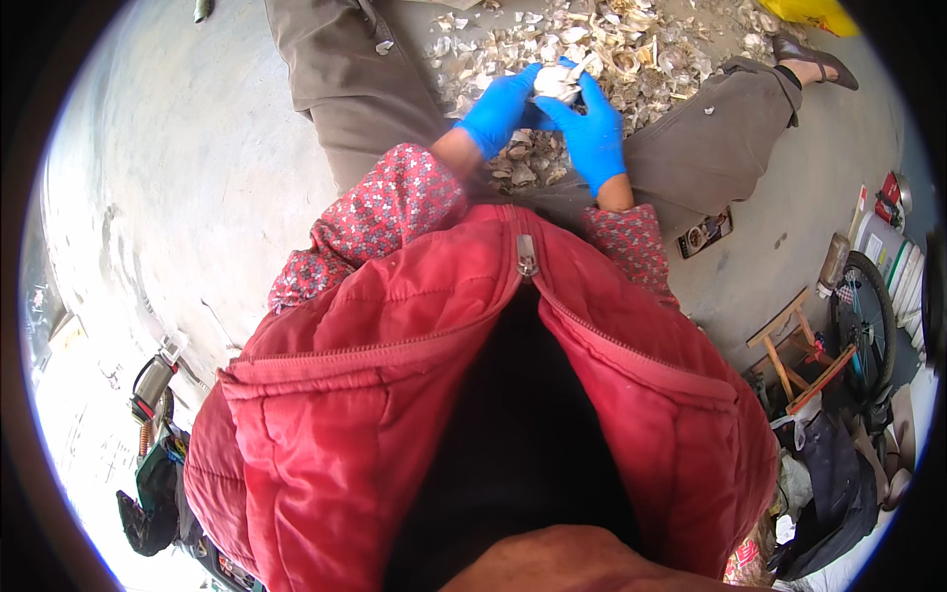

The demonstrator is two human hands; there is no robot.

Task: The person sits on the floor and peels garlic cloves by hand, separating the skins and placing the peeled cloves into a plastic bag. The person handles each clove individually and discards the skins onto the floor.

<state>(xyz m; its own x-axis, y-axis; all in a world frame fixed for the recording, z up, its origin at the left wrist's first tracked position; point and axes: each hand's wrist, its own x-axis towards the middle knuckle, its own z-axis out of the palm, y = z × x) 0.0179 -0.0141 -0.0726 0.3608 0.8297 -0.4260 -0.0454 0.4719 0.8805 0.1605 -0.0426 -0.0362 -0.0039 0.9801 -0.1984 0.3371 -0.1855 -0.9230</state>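
A white garlic bulb [555, 84] is held between my two hands, above the floor between the legs. My left hand [504, 107], in a blue disposable glove, grips the bulb from its left side. From the right, my right hand [593, 133], in a matching glove, has its thumb and fingers around the bulb and its stalk. Parts of the fingers are hidden behind the bulb. Beneath and beyond the hands spreads a heap of dry garlic skins [629, 63], with some bulbs or husks among them.
A smartphone [704, 232] with a lit screen lies beside the right leg. Farther right are a small wooden stool [803, 355], a wheel [865, 325] and white buckets [884, 248]. A yellow plastic bag [814, 15] lies at the upper right. Bare concrete floor [200, 170] extends leftward.
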